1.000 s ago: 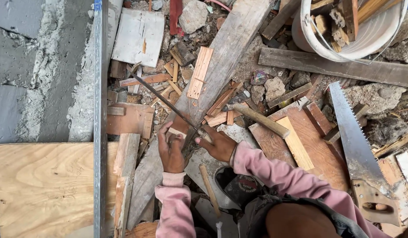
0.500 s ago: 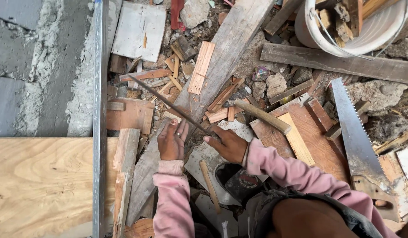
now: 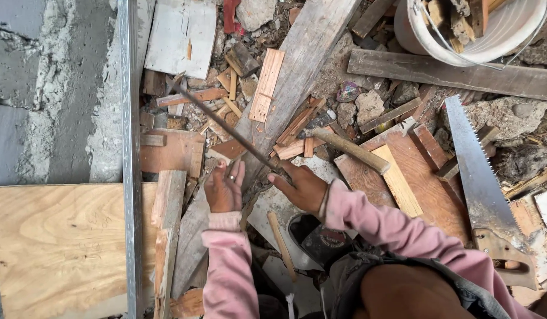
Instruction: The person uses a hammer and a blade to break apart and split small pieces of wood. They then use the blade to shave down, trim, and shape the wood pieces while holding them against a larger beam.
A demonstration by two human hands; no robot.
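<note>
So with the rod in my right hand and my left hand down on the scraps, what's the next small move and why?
Probably bring the rod's far tip down onto the scrap pile. The right hand grips its near end and the rod angles up-left over the loose wood scraps, while the left hand rests flat on a grey board, seemingly steadying it.

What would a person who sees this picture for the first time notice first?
First, the two pink-sleeved hands at the centre: the right hand holds a long thin metal rod slanting up to the left, and the left hand rests on the wood scraps beside it. A handsaw lies at the right, a white bucket stands top right.
</note>
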